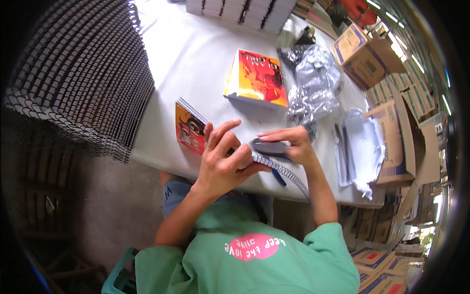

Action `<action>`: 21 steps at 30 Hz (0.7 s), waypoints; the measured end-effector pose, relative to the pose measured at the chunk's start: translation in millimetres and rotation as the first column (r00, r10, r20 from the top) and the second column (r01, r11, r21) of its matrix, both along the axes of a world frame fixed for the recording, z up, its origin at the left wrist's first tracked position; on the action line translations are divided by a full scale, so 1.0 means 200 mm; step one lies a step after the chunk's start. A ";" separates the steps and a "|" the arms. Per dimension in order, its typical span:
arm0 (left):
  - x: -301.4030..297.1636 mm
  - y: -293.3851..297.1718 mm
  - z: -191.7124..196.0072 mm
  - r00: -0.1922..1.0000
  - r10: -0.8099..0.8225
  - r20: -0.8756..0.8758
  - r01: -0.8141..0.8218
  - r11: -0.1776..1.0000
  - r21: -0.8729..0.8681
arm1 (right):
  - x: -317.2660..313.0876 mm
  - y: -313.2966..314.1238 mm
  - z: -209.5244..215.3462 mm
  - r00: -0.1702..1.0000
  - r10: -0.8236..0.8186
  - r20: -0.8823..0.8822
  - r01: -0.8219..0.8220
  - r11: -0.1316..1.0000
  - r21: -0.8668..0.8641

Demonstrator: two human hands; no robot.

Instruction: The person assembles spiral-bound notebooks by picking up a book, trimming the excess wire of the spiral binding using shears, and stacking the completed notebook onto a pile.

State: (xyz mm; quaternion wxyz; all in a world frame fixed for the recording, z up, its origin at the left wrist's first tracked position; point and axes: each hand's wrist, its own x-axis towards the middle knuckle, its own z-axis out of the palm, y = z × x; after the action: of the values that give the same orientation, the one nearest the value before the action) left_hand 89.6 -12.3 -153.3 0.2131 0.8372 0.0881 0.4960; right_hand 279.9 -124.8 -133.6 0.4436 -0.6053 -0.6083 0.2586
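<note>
The left hand lies on a small booklet with a red and orange cover, fingers curled and spread over its spine edge, thumb tucked toward a grey spiral binding coil. The coil runs from under that hand down past the near edge of the worktop. The right hand sits just beside it, fingers together and laid flat on a dark grey pad-like thing at the coil's upper end; I cannot tell whether it grips it or only presses. The booklet lies near the front edge of the white worktop, right before the person.

Farther back stands a stack of booklets with the same bright covers. To its right lies crumpled silver plastic wrap, and nearer, a clear bag. A tall pile of bound dark-edged booklets fills the left side. Cardboard boxes crowd the right.
</note>
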 end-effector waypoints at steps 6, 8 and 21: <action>0.01 0.01 -0.05 0.991 -0.037 0.127 0.053 0.991 -0.126 | -0.06 0.08 0.03 1.000 -0.025 -0.009 0.026 0.995 0.099; 0.01 0.03 -0.08 0.992 -0.053 0.112 0.064 0.993 -0.100 | -0.08 0.05 0.01 0.812 0.393 -0.432 -0.196 0.880 0.432; -0.05 0.22 0.01 0.952 0.299 -0.071 -0.297 0.954 0.032 | -0.06 0.12 0.00 0.774 0.364 -0.517 -0.063 0.858 0.509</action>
State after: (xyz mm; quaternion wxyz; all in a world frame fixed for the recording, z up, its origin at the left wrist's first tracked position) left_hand 80.1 31.0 -152.0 0.1236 0.8344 0.2162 0.4916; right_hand 267.9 -100.7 -133.3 0.7098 -0.2928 -0.5474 0.3328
